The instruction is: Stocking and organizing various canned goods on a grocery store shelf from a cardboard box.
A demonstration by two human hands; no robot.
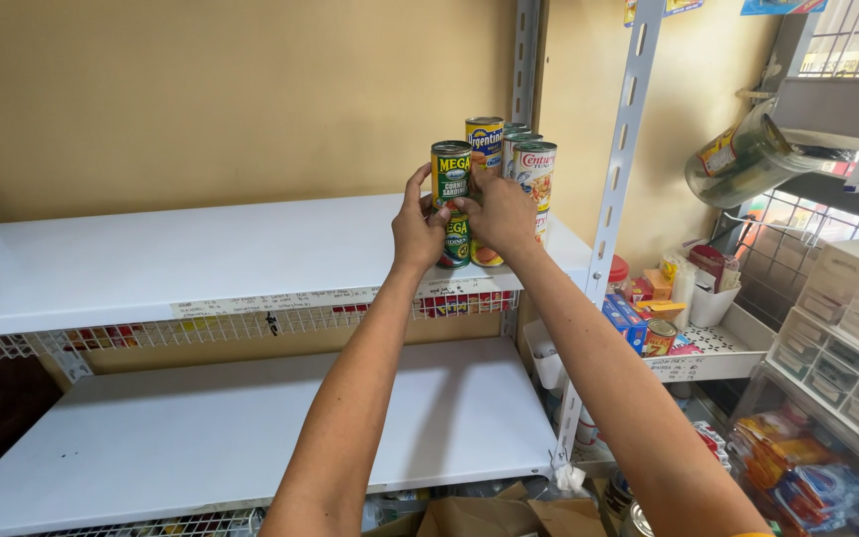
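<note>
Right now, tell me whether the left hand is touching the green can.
Touching: the head view shows the left hand with its fingers wrapped on the upper green can.

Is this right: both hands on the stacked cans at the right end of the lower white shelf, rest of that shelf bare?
Not quite. In the head view the stacked cans stand at the right end of the upper white shelf, not the lower one. The left hand and right hand are both on them, and the rest of that shelf is bare.

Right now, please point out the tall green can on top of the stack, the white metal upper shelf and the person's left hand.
tall green can [450, 175], head view, middle of its label.
white metal upper shelf [181, 261], head view, bare top surface.
left hand [416, 231], head view, back of the hand.
</note>
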